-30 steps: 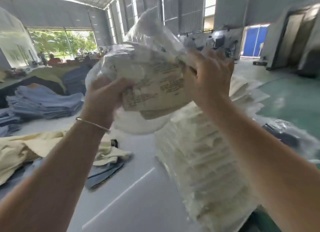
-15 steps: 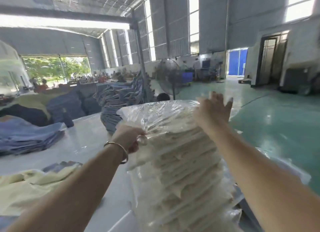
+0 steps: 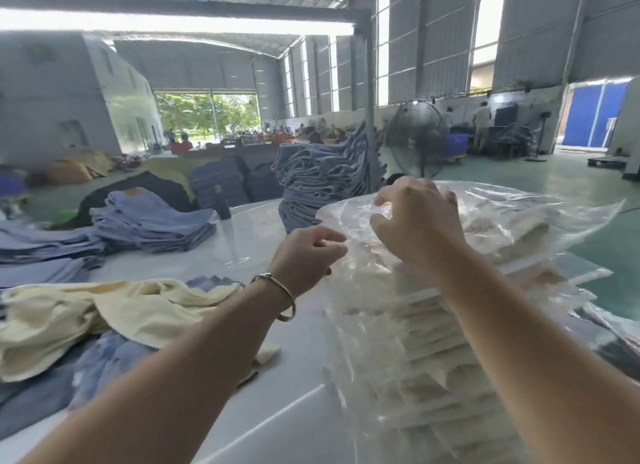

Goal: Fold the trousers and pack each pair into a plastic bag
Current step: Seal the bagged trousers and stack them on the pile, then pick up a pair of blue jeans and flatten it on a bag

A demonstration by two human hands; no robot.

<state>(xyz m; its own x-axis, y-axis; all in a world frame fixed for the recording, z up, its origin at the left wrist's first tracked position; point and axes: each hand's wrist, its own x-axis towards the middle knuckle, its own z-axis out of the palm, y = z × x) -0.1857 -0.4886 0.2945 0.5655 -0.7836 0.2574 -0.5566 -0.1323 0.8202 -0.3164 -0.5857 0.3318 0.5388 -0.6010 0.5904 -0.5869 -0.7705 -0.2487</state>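
The right hand (image 3: 415, 228) lies on top of the tall stack of bagged cream trousers (image 3: 415, 352) at the right of the frame, fingers curled and pinching the loose film of the top plastic bag (image 3: 512, 221). The left hand (image 3: 308, 255) sits at the stack's near left edge, fingers bent and touching the bag's rim; whether it truly grips the film I cannot tell.

A second ago both hands held this packed bag up in the air in front of the camera; half a second ago it was coming down onto the stack with the right hand flat above it. Now the bag rests on the pile and both hands have drawn in to its left end. I judge that this pair is packed and set down, and the hands are only squaring or smoothing the bag before letting go.

Next in line, most likely, are the unfolded cream trousers (image 3: 104, 311) lying rumpled at the lower left, over some blue cloth, well apart from the stack. The bare white worktop (image 3: 249, 241) between them gives open room for folding. The stack stands high near the worktop's right edge, with the green floor (image 3: 588, 193) beyond, and its slippery bags overhang unevenly, so a sideways push could slide the top ones off. Piles of blue jeans (image 3: 152, 217) fill the middle left, clear of the hands.
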